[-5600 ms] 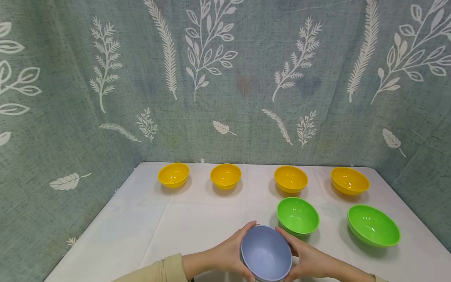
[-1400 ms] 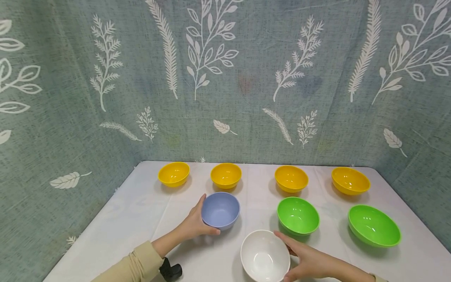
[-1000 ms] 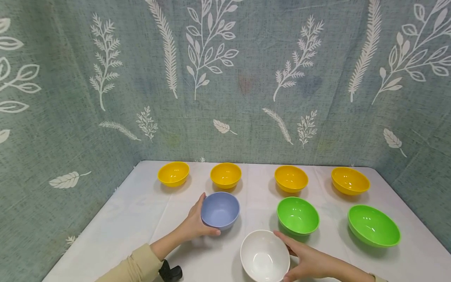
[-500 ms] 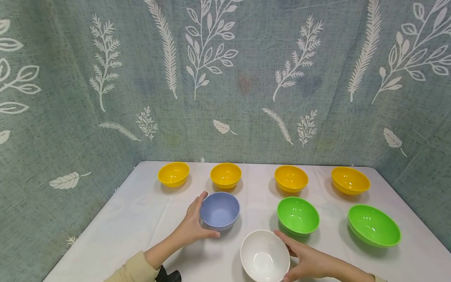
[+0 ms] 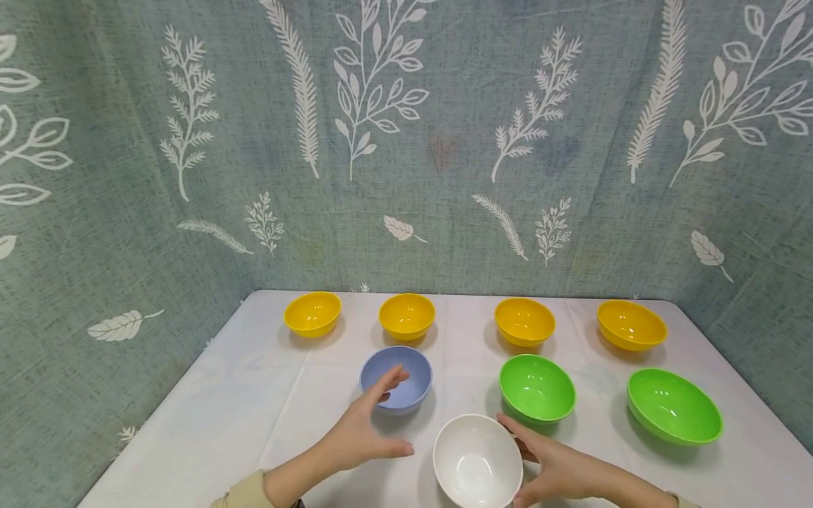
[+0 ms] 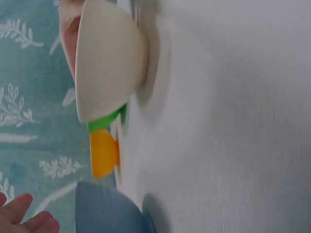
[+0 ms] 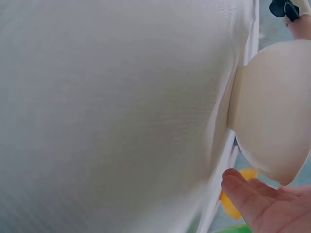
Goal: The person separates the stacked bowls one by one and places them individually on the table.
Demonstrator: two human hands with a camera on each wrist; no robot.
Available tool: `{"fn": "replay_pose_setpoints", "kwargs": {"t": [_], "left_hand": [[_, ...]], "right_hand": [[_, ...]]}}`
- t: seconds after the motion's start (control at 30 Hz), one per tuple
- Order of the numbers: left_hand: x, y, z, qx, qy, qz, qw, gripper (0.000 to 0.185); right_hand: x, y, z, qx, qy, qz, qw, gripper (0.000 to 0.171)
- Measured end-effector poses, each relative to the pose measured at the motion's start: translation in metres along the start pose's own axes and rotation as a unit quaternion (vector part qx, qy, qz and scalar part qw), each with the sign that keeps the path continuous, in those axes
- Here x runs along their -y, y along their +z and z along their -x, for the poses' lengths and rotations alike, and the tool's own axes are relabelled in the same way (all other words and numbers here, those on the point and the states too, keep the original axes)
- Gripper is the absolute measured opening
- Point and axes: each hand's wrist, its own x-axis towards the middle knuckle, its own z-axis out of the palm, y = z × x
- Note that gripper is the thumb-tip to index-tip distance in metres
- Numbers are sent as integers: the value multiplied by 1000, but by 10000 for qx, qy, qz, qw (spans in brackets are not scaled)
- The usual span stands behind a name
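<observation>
White bowl (image 5: 478,462) sits upright at the near edge of the table (image 5: 241,395), partly cut by the frame bottom. Right hand (image 5: 552,469) cups its right side, fingers curved against the wall. Left hand (image 5: 358,437) hovers just left of it, fingers loosely spread, holding nothing, fingertips over the blue bowl (image 5: 406,370) just beyond. Green bowl (image 5: 536,388) close behind-right, narrow gap. Open cloth to the left. Second green bowl (image 5: 673,407) further right; four yellow bowls (image 5: 406,316) line the far edge.
</observation>
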Motion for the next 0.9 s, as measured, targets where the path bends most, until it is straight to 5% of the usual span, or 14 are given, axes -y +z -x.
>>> {"fn": "replay_pose_setpoints", "kwargs": {"t": [0.23,0.6,0.9], "left_hand": [[-13,18,6,651,163,147,9976,98],[-11,45,7,1286,-500,164,9903,110],[-11,61,4,1573,-701,-107,9850,112]], "right_hand": [[0,0,2,4,-23,-96,10000,104],[0,2,0,-46,50,-31,10000,104],[-2,1,2,-39,-96,-50,9999,101]]}}
